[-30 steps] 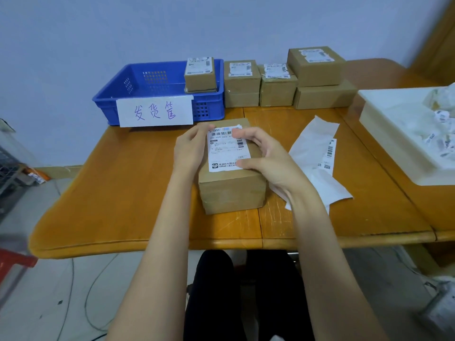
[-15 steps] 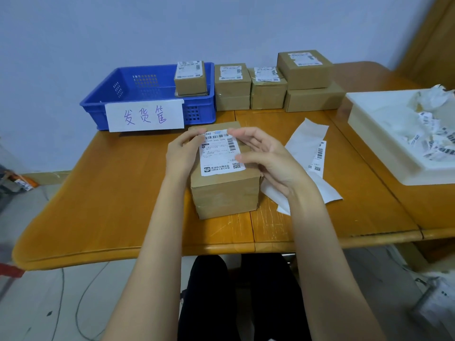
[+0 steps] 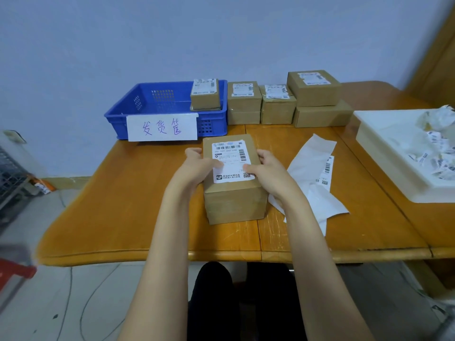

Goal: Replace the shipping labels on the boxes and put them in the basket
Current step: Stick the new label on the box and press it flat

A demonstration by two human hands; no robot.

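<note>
On the wooden table [image 3: 123, 205], a brown box [image 3: 234, 200] sits in the middle. The left hand [image 3: 197, 166] grips its 9 o'clock side, the right hand [image 3: 264, 166] its 3 o'clock side, thumbs pressing the label [image 3: 230, 159]. The blue basket [image 3: 157, 99] waits at 11 o'clock.

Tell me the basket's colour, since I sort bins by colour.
Blue basket, seen best in the head view.

Wooden table [image 3: 123, 205] against pale blue wall [image 3: 221, 33]
</note>
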